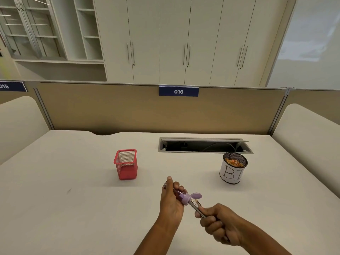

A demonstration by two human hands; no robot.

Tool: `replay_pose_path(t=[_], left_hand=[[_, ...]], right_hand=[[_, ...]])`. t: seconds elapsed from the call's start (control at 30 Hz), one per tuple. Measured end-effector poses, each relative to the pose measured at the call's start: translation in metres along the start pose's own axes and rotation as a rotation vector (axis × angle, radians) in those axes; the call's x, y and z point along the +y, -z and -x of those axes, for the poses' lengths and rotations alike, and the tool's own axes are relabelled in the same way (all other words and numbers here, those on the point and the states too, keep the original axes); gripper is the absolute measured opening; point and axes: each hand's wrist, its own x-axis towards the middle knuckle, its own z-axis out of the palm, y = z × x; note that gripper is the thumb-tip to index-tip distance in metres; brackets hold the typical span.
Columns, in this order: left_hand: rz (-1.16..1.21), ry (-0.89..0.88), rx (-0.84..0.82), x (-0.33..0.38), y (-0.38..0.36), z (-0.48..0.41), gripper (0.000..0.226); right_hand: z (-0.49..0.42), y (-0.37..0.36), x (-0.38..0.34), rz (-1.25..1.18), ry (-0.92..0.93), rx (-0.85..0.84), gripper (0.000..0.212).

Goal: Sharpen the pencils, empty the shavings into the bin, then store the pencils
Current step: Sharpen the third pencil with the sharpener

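My left hand (172,201) is closed around a purple sharpener (184,197) whose round lid (196,196) hangs open to the right. A pencil (196,207) is pushed into the sharpener, and my right hand (219,221) grips its lower end. Both hands hover above the desk's near centre. A red mesh pencil holder (126,164) stands on the desk to the left and looks empty. To the right stands a black mesh cup wrapped in white paper lettered "BI" (232,168), with orange shavings inside.
The white desk (73,190) reaches to a tan partition (110,107) labelled 016. An open cable tray slot (204,146) lies behind the bin. Padded side panels rise at the left (18,122) and right (309,129). Cabinets stand beyond the partition.
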Motion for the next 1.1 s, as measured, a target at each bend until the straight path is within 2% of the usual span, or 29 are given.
replay_pose_path(t=[0.03,0.1,0.2,0.27,0.3,0.37,0.43,0.47,0.53,0.6,0.63,0.77,0.83,0.9,0.97,1.1], left_hand=[[0.001,-0.001,0.013,-0.001,0.001,-0.001,0.031],[0.022,-0.008,0.04,-0.002,0.002,-0.002,0.03],[0.06,-0.002,0.071,-0.005,0.006,-0.003,0.031],[0.076,-0.012,0.08,-0.007,0.008,-0.005,0.031],[0.074,-0.018,0.086,-0.008,0.009,-0.006,0.031],[0.06,-0.023,0.101,-0.01,0.008,-0.007,0.03],[0.036,-0.028,0.088,-0.01,0.005,-0.003,0.029],[0.019,-0.029,0.069,-0.009,0.003,0.0,0.031],[-0.03,-0.044,0.027,-0.007,-0.003,0.007,0.034],[-0.09,-0.076,0.001,-0.004,-0.007,0.011,0.034],[-0.113,-0.085,-0.007,-0.003,-0.008,0.012,0.034],[-0.145,-0.06,-0.023,-0.005,-0.001,0.01,0.033],[-0.136,-0.025,-0.024,-0.008,0.006,0.007,0.033],[-0.116,0.01,-0.009,-0.01,0.012,0.003,0.033],[-0.081,0.027,0.022,-0.011,0.017,0.0,0.031],[0.007,0.014,0.068,-0.014,0.016,0.003,0.029]], right_hand=[[0.001,-0.002,0.0,0.074,0.043,0.042,0.032],[0.002,-0.007,0.004,0.412,0.258,0.209,0.028],[-0.005,-0.005,0.018,1.064,0.778,0.507,0.011],[-0.01,0.002,0.026,1.513,1.029,0.734,0.01],[-0.012,0.003,0.027,1.641,1.112,0.807,0.012],[-0.016,0.003,0.028,1.681,1.184,0.832,0.033],[-0.013,-0.001,0.031,1.724,1.139,0.792,0.022],[-0.014,-0.002,0.032,1.683,1.111,0.78,0.015],[-0.018,-0.004,0.029,1.36,0.938,0.738,0.026],[-0.019,-0.005,0.026,0.916,0.707,0.476,0.043],[-0.015,-0.006,0.022,0.733,0.599,0.384,0.045],[-0.002,-0.002,0.011,0.189,0.102,0.091,0.034],[-0.002,-0.001,0.011,0.018,-0.041,-0.031,0.026],[-0.003,-0.001,0.013,-0.04,-0.069,-0.084,0.024],[-0.003,-0.004,0.014,0.013,-0.013,-0.026,0.028],[-0.001,-0.016,0.017,0.544,0.344,0.257,0.025]])
